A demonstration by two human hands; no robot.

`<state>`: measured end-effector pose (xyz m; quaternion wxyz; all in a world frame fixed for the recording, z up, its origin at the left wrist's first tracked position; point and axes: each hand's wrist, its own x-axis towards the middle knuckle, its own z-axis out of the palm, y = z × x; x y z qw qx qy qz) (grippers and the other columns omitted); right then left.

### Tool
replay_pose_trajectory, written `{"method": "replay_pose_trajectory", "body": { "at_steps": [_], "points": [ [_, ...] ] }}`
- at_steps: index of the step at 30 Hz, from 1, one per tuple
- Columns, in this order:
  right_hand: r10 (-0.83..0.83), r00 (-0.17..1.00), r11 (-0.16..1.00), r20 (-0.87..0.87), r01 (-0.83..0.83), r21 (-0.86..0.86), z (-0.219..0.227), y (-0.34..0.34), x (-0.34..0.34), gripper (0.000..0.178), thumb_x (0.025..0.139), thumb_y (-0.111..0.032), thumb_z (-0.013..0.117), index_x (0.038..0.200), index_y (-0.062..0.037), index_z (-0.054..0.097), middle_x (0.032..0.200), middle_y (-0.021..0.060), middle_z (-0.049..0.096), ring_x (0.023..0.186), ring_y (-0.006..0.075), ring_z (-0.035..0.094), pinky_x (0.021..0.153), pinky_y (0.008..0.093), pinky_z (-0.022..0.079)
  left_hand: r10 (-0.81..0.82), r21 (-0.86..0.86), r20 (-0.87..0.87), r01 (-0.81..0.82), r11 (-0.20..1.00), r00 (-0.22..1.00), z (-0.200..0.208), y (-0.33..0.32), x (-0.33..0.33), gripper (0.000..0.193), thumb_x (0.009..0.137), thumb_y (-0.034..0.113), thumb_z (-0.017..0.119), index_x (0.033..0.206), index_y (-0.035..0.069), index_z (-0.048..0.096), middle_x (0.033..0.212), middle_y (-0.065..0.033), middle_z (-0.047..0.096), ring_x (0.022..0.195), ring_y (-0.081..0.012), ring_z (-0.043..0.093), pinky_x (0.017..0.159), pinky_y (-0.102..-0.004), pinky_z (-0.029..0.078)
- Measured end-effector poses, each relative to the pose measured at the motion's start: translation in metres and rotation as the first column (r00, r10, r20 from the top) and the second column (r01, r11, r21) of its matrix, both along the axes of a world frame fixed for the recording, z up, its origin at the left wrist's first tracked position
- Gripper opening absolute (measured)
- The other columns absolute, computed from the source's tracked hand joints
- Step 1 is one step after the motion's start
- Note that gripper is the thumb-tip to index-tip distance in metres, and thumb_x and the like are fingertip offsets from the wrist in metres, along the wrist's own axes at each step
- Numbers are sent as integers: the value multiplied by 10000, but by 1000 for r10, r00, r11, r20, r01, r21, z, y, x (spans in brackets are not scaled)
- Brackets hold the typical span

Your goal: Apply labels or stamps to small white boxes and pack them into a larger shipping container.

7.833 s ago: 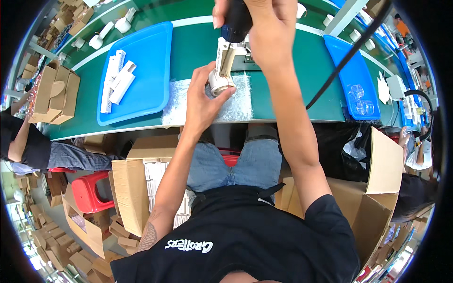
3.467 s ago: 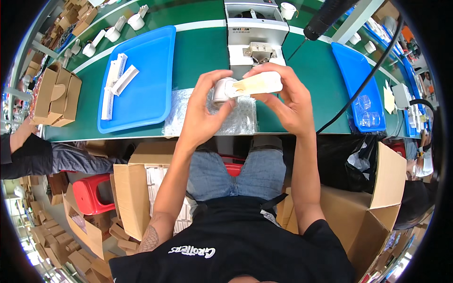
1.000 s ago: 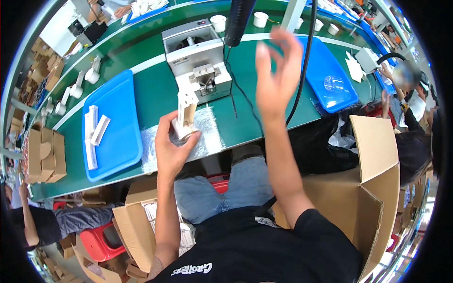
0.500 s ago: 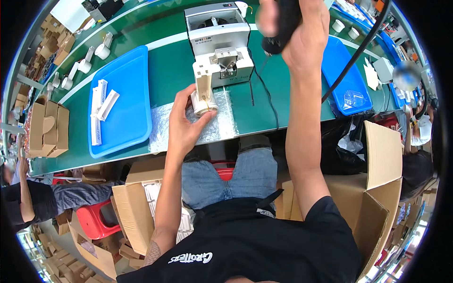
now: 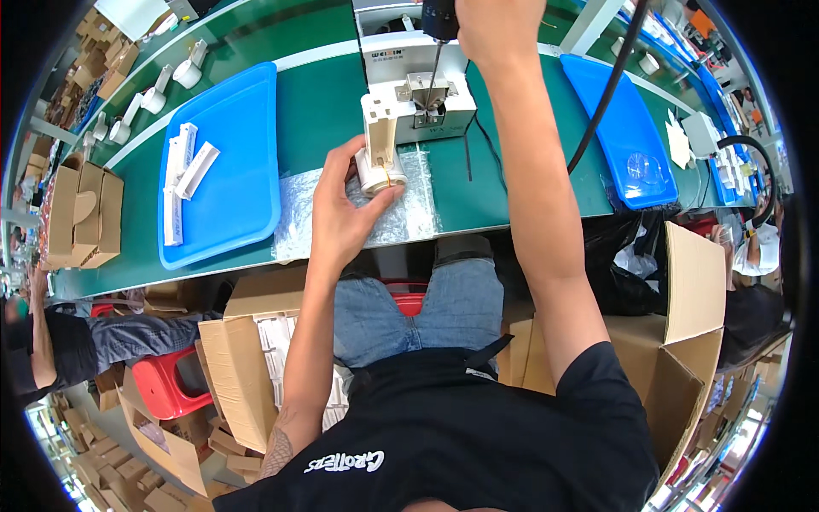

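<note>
My left hand [image 5: 348, 205] is curled round the round base of a white plastic housing [image 5: 380, 145], which has a hollow upright arm. The housing stands on bubble wrap [image 5: 299, 213] near the table edge. In my raised right hand [image 5: 499, 30] is a black electric screwdriver [image 5: 439, 21], partly cut off by the upper edge. Its long bit points down into the metal bracket [image 5: 426, 92] on the front of a grey screw feeder [image 5: 384, 64]. Whether a screw sits on the bit is too small to tell.
A blue tray [image 5: 243, 205] with several white strips [image 5: 177, 171] lies left; another blue tray [image 5: 631, 136] lies right. A black cable [image 5: 610, 94] hangs beside my right arm. Open cardboard boxes [image 5: 695, 273] flank my legs. White round parts [image 5: 186, 75] line the back left.
My right hand has brought the screwdriver left to the feeder, and its bit now reaches the front bracket. My left hand still holds the housing. The whole view has shifted slightly.
</note>
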<state>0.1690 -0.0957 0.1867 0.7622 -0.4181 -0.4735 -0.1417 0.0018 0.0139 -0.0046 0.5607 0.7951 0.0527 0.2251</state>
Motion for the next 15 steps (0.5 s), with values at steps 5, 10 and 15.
{"method": "replay_pose_trajectory", "body": {
  "at_steps": [5,10,15],
  "points": [
    [-84,996,996,-33,84,11,-1,-18,-21,488,1115,-507,521,1151,-29,610,664,48,594,469,104,537,444,231,424,20,15,82,-22,1000,996,-3,-4,5,687,789,84,908,1400,32,597,1297,-135,656,1140,-282,678,1017,-388,541],
    [823,499,546,-272,-560,623,8,-3,-65,702,1089,-615,481,1297,50,563,664,70,599,442,118,538,418,234,445,57,34,67,-60,998,996,-2,-3,4,679,781,103,919,1382,33,610,1292,-146,667,1130,-302,687,1006,-388,548],
    [730,678,613,-86,-593,523,-6,19,-57,669,1104,-582,466,1316,46,558,685,75,615,457,115,545,427,232,445,64,46,66,-67,997,996,-2,-5,4,690,766,100,926,1378,41,613,1289,-152,670,1126,-311,689,1000,-387,552]
  ]
}}
